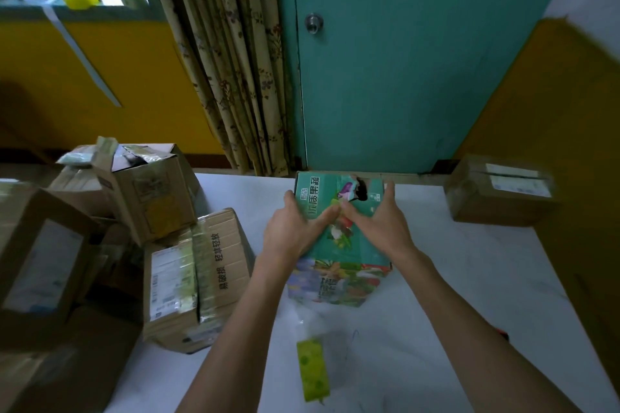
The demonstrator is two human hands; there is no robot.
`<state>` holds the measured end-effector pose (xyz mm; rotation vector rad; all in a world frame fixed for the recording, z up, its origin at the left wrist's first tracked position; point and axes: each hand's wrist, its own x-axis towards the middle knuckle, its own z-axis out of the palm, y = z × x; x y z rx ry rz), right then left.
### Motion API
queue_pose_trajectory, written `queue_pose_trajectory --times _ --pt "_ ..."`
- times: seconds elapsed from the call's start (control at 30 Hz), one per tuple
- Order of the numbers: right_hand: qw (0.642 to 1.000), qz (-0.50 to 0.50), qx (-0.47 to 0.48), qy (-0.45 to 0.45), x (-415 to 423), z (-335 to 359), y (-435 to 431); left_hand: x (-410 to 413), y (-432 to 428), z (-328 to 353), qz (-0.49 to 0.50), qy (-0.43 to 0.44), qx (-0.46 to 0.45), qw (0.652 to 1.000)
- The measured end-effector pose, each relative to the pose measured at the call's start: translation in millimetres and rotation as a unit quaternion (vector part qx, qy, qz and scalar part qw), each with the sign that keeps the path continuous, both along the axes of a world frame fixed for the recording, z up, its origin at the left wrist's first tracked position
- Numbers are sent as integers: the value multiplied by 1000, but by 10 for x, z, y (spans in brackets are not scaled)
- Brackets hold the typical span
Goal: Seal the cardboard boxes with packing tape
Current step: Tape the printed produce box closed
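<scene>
Box in hand: I've got the green printed box (339, 231) standing in the middle of the white worktop (469, 278), square in front of me, so both arms reach its top evenly

Left hand (292, 231): spread flat on the left part of the top face, fingers over the far left edge, thumb angled toward the centre; it presses down, not clenched round anything, and I judge that is to keep the flap shut

Right hand (375, 221): same job on the right side, palm down, fingers reaching the far right corner, thumb meeting the left thumb near the middle, where I take the seam to be

Torn hole: there's a dark ragged opening at the far end of the top, just beyond my thumbs; nothing covers it

Tape: the yellow-green tape piece (313, 369) lies on the worktop near my elbows, apart from the box, handy once a hand comes free; I can't tell whether it is a roll or a loose strip

Waiting boxes: the brown box stack (161, 245) crowds the left edge, some lids gaping; one brown box (500, 194) sits far right, set apart

Stage: flaps held closed, no fresh tape across this top that I can see
</scene>
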<state>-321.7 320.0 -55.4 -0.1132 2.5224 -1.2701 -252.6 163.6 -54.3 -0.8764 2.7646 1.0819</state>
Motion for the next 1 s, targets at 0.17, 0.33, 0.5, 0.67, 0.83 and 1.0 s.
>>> queue_pose_trajectory --times 0.17,0.33,0.5,0.67,0.83,1.0 --pt "997 -12 -77 -23 14 -139 -43 40 -118 -51 -7 8 12 1000" --pt "999 -2 -30 36 24 -158 0 26 -78 -19 -19 16 -1 1000" --pt "993 -31 9 111 -5 -193 160 26 94 38 -11 25 7 1000" --pt "997 -13 74 3 -35 -89 351 -4 284 69 3 88 194 977" --pt "999 -37 31 -12 -77 -96 474 -67 450 43 1 120 187 975" --pt "999 -36 8 6 -167 -175 633 -128 557 91 -19 122 151 981"
